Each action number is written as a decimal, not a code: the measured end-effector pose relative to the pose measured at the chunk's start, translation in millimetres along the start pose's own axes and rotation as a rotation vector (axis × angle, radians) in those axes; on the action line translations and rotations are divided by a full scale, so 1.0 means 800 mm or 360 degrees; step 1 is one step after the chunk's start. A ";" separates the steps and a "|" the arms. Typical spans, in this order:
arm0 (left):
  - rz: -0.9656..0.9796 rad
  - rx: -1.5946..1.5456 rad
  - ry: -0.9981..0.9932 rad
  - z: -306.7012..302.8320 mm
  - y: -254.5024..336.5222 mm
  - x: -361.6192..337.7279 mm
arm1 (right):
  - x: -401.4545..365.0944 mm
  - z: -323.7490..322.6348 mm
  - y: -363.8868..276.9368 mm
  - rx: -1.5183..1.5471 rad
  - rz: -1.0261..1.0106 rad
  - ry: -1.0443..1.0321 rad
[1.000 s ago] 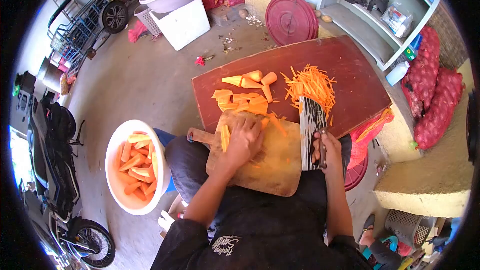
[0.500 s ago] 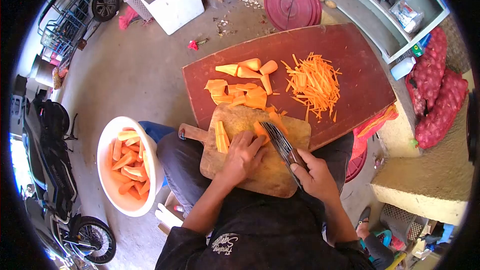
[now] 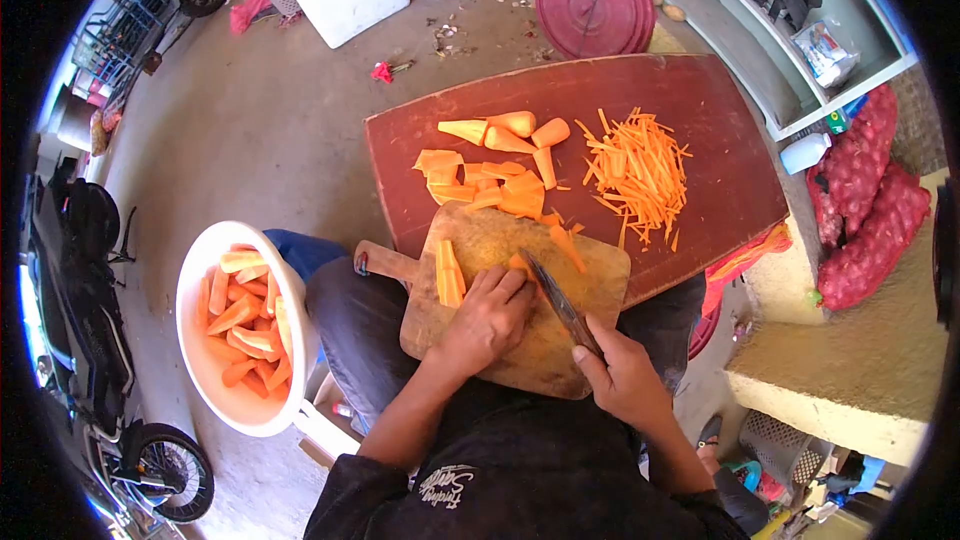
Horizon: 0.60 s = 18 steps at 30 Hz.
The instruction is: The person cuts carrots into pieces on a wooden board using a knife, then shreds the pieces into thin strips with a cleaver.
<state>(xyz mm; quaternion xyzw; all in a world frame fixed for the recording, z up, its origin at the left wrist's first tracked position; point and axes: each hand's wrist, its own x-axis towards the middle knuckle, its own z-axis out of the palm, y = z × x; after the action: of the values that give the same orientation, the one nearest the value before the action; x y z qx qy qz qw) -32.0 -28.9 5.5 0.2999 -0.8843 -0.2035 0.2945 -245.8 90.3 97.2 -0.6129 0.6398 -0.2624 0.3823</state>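
My right hand [image 3: 628, 372] is closed round the handle of a knife [image 3: 556, 296], its blade pointing up and left over a wooden cutting board [image 3: 490, 365]. Beside the blade, my left hand [image 3: 490, 318] presses with curled fingers on a carrot piece [image 3: 518, 264], mostly hidden under the fingertips. Thin carrot slices [image 3: 568, 246] lie on the board beyond the knife. To the left of my left hand rests a cut carrot chunk [image 3: 449, 276]. The board lies across my lap and meets the edge of a red-brown table [image 3: 720, 160].
On the table are a heap of carrot strips [image 3: 640, 175], flat carrot slabs [image 3: 520, 196] and several peeled carrot pieces [image 3: 510, 138]. A white tub [image 3: 190, 340] of carrots stands at my left. Red mesh sacks [image 3: 875, 235] lie on the right, near a shelf [image 3: 740, 45].
The knife blade has turned from a broad, flat-looking view to nearly edge-on, beside my left fingers. A slice now lies apart on the board's right. The view has shifted slightly.
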 end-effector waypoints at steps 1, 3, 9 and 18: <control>-0.0010 -0.0012 -0.0036 -0.007 0.002 0.002 | 0.001 -0.001 -0.007 -0.0047 -0.0026 -0.0012; -0.0030 -0.0003 -0.0089 -0.015 0.006 0.004 | -0.001 -0.003 -0.015 -0.0144 -0.0035 -0.0065; -0.0123 -0.0114 -0.0063 -0.017 0.007 0.003 | 0.001 -0.002 -0.028 -0.0261 0.0110 -0.0159; -0.0157 -0.0149 0.0010 -0.014 0.003 0.004 | 0.033 -0.001 -0.039 -0.0043 0.0199 -0.0125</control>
<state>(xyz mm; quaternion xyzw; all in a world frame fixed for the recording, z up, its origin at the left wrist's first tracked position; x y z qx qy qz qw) -28.0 -31.1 16.5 0.3296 -0.8570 -0.2581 0.3006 -227.3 60.8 118.0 -0.5866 0.6648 -0.2050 0.4146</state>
